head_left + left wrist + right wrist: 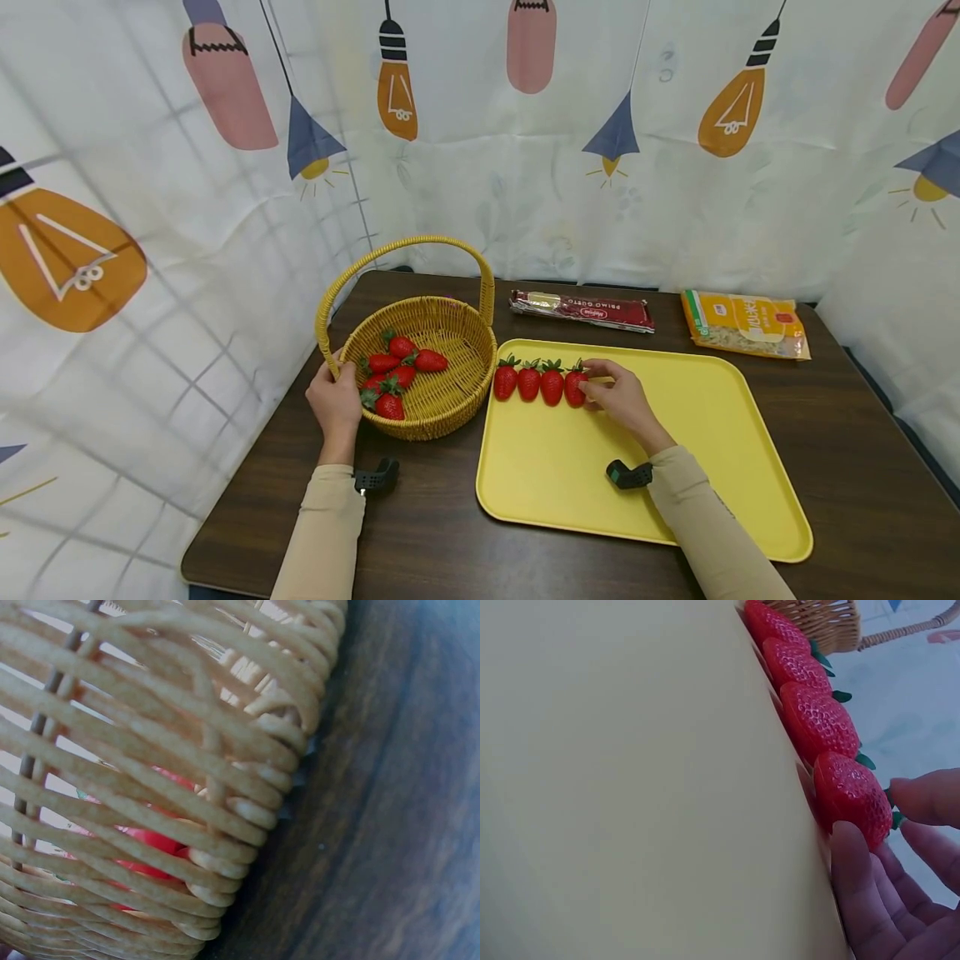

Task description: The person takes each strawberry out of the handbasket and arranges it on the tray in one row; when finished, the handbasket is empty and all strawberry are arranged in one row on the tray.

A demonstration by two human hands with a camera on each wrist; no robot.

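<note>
Nearest, at the lower edge, a beige left sleeve (321,533) leads up to the left hand (335,404), whose grip is closed on the rim of a yellow wicker basket (435,427), beside the foot of its tall handle. Loose strawberries (389,407) lie in the left half of the basket. Just right of it, on the dark wooden desk (427,525), is a yellow tray (555,475); along its far left part three strawberries (528,384) stand in a row, leaves away from the person. A fourth strawberry (574,389) ends that row, pinched between thumb and fingers in the grip of the right hand (618,402). Beyond the tray lie a red PRIMO GUSTO packet (592,312) and, farther right, an orange-yellow food bag (746,325).
</note>
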